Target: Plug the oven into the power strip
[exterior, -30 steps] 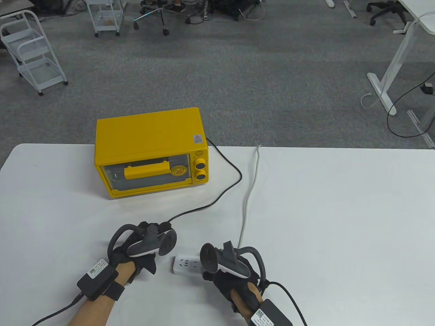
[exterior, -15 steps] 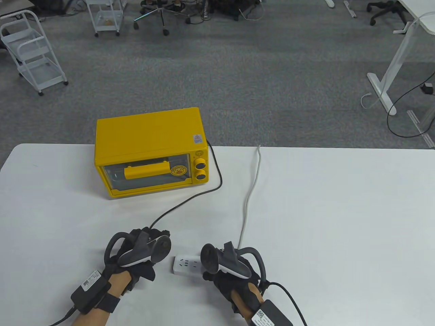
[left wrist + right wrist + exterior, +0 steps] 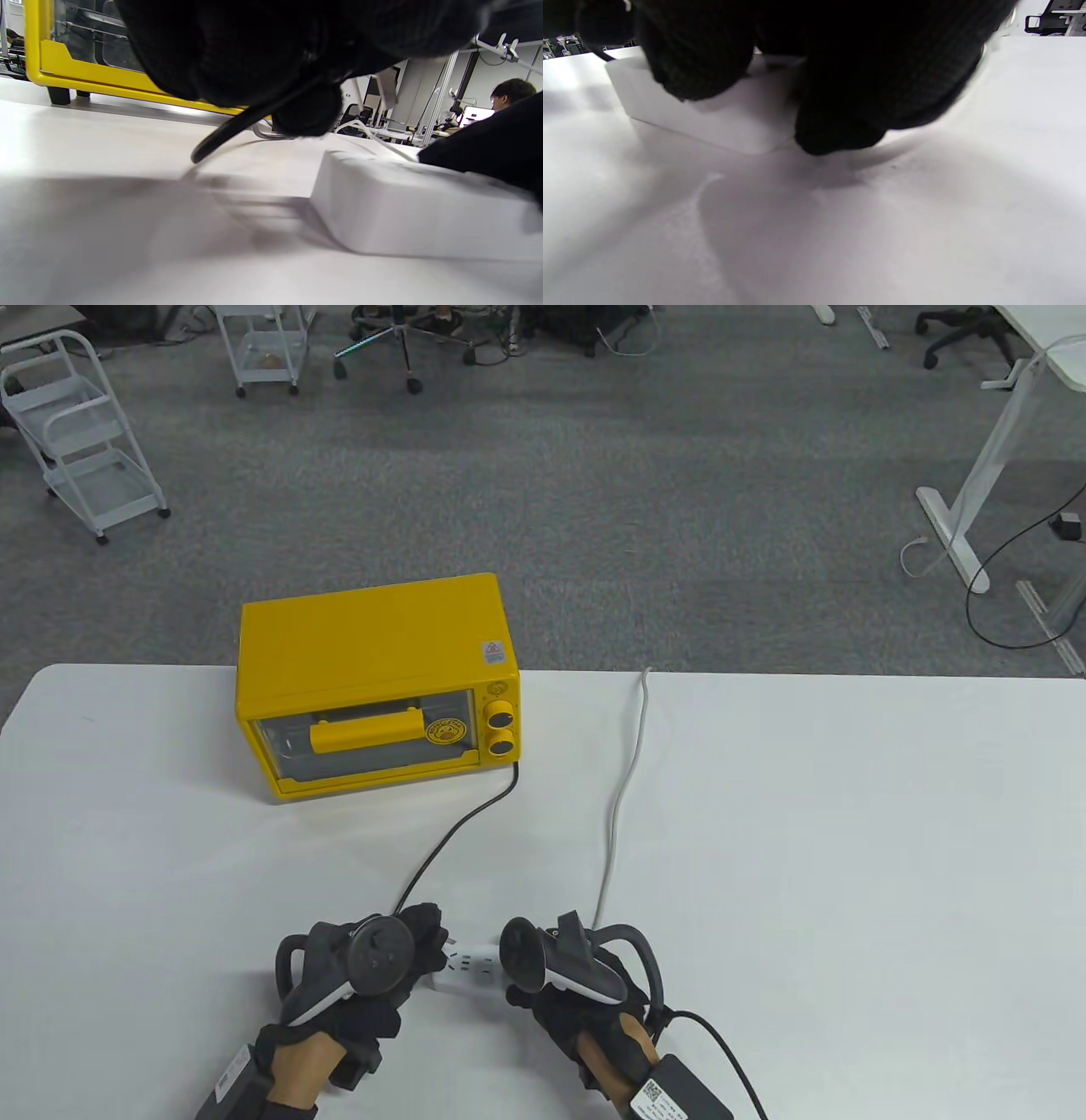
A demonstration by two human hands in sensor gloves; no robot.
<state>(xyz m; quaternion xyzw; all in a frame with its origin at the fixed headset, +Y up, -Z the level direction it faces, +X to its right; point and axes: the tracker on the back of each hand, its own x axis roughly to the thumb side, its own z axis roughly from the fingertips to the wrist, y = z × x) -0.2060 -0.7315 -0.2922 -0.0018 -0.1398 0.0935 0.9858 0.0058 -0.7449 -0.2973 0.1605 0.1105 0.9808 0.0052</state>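
While the yellow oven [image 3: 373,687] stands at the table's [image 3: 848,857] far left, its black cord [image 3: 450,840] runs to the left hand [image 3: 365,976], whose fingers are curled around the cord's end at the white power strip's [image 3: 471,967] left end. Whether the plug is seated cannot be told. Right hand [image 3: 577,984] fingers press down on the strip's right end.
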